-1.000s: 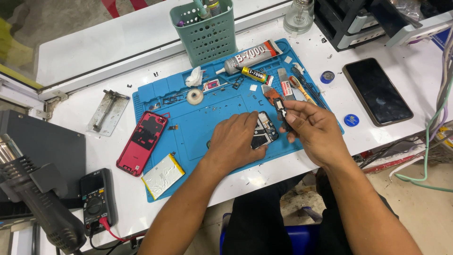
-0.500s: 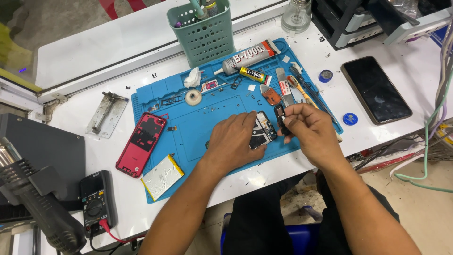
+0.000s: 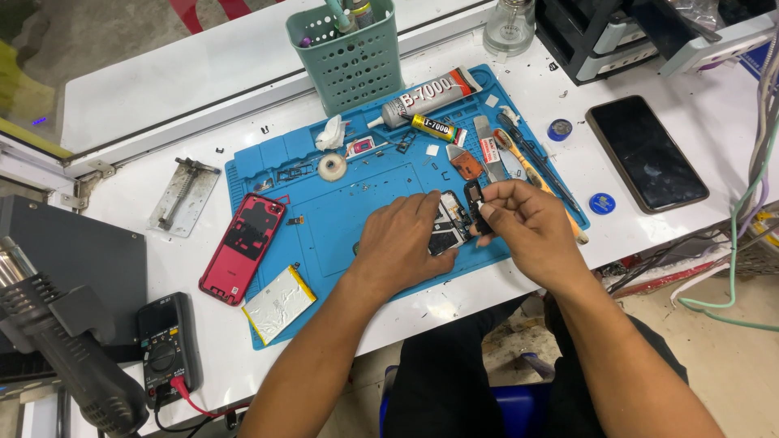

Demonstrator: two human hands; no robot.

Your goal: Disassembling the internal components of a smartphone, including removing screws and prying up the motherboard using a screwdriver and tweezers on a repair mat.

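An opened phone body [image 3: 449, 224] lies on the blue work mat [image 3: 341, 227]. My left hand [image 3: 399, 242] rests flat on it and covers most of it. My right hand [image 3: 523, 227] pinches a small black part [image 3: 475, 204] between thumb and fingers, held just over the phone's right edge. The phone's inner boards show only between the two hands.
A red back cover [image 3: 243, 247] and a silver battery [image 3: 280, 294] lie at the mat's left. Glue tubes [image 3: 430, 93], tweezers and a pry tool sit at the back right. A green basket [image 3: 349, 53], a black phone [image 3: 647, 152], a multimeter [image 3: 166, 345] and a hot-air gun [image 3: 65, 357] surround the mat.
My right hand has shifted slightly left and down, bringing the small black part closer to the phone body. My left hand stays on the phone.
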